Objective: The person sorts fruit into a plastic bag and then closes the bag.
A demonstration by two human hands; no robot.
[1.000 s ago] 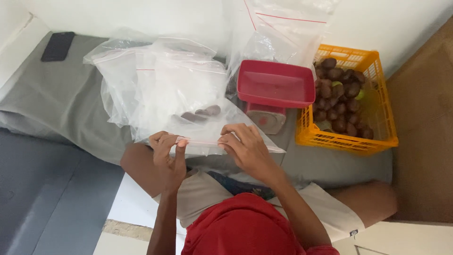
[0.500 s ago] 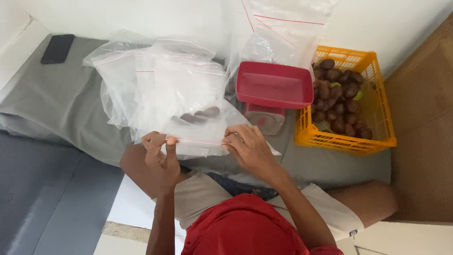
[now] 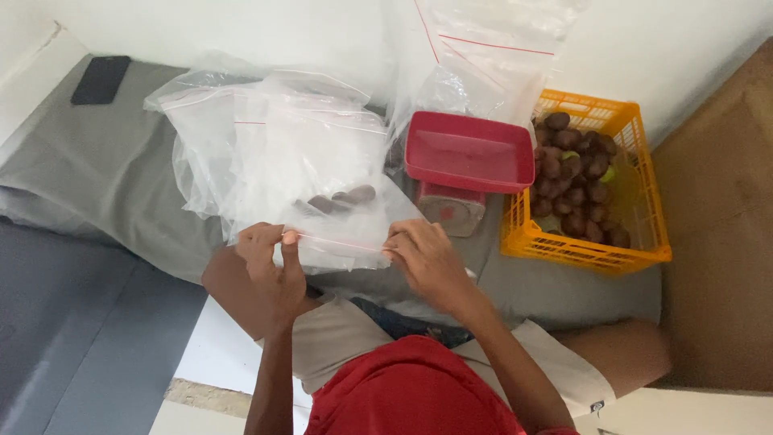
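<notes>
Zip bag [image 3: 338, 234] of clear plastic lies on the grey sheet [image 3: 105, 169] of the bed, right in front of the person, its red-lined mouth stretched between both hands. The left hand [image 3: 270, 262] is closed in a pinch on the left end of the seal strip, thumb and fingers pressed together over it. The right hand [image 3: 423, 258] is likewise closed, fingertips gripping the right end of the same strip. To close such a seal well, I judge that the strip should be held taut and level, as it is, and pressed from 1 end along to the other so that no gap is left; trapped air would best be let out first, and the weight of the fruit kept low in the bag so it does not pull on the mouth.

Inside the bag are a few dark brown round fruits [image 3: 342, 199], lying together near its far end. Under and behind it lies a heap of empty clear bags [image 3: 241, 137]. A further stack of clear bags [image 3: 483, 56] leans against the white wall. A small scale [image 3: 449, 211] with an empty red tray [image 3: 469, 159] stands just beside the bag. To the right, an orange basket [image 3: 588, 250] holds many of the same brown fruits. A black phone [image 3: 100, 79] lies well apart at the far left.
</notes>
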